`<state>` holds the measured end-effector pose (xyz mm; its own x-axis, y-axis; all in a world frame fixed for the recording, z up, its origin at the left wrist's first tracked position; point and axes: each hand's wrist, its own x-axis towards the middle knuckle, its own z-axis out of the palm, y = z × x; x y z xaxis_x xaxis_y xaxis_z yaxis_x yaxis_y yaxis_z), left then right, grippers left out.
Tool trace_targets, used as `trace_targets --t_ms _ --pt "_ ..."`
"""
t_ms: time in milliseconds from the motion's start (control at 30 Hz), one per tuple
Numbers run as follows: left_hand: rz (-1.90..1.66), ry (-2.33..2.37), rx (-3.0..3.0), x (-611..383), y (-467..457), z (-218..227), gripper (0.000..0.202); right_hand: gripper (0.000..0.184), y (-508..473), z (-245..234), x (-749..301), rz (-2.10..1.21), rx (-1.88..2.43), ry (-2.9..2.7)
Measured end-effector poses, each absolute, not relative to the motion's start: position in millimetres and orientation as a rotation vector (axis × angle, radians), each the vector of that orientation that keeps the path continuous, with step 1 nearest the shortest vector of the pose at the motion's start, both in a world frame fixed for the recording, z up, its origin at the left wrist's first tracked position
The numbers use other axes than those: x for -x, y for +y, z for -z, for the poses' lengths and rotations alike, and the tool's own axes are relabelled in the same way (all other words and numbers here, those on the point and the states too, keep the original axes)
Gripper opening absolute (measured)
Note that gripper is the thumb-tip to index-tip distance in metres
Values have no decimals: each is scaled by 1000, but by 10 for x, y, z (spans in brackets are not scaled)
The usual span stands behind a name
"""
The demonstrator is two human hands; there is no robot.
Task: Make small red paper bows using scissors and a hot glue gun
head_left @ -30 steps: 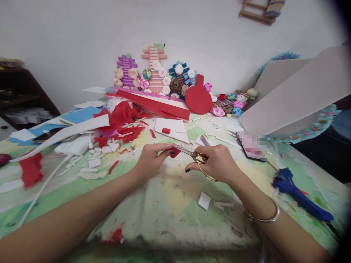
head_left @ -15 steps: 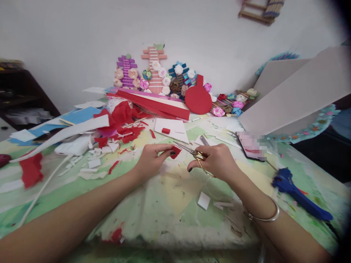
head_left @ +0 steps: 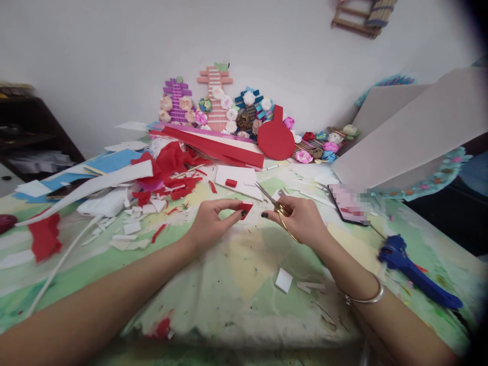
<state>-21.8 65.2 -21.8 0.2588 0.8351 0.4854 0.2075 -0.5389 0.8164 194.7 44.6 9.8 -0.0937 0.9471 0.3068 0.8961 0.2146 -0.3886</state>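
Note:
Between thumb and fingers, my left hand [head_left: 213,223] pinches a small red paper piece [head_left: 246,207] with a white edge on top. My right hand [head_left: 305,221] is wrapped round the gold handles of a pair of scissors [head_left: 272,200]. The blades point up and left, apart from the red piece. Just beyond the hands lies a white board [head_left: 247,178], with a small red block [head_left: 231,183] on it. Closer to me, a white square [head_left: 283,280] rests on the painted tablecloth [head_left: 236,295].
Red scraps [head_left: 171,162] and white offcuts [head_left: 132,227] litter the left side. A blue glue gun [head_left: 419,274] and a phone [head_left: 348,203] lie at right, near a large standing grey panel [head_left: 404,127]. Behind are a red round paddle shape [head_left: 276,137] and flower-decorated stick crafts [head_left: 215,96].
The scissors have drawn back from the red paper piece, and their blades now point more steeply upward. My left hand has turned the piece, showing its white edge.

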Motion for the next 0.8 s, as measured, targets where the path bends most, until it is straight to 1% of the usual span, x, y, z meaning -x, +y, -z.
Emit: trace_targets --t_ms 100,167,333,433,533,600,800 --pt "-1356 919 -1727 217 696 225 13 31 481 -76 -1958 -148 1847 -1967" --pt "-1332 903 -1527 217 735 240 13 27 496 -57 -1961 -185 1910 -1967" --pt "-1251 807 -1150 220 782 265 13 23 512 -33 -1939 -270 1967 -2008" --pt "-1221 770 -1073 222 773 250 9 21 512 -42 -1930 -329 1931 -1993" --pt "-1199 770 -1028 219 761 222 7 19 513 -44 -1938 -558 1867 -1887" --pt "-1175 772 -993 218 754 203 9 18 519 -32 -1945 -684 1834 -1817" --pt "-1104 586 -891 247 723 165 19 18 539 15 -1959 -814 1736 -1722"
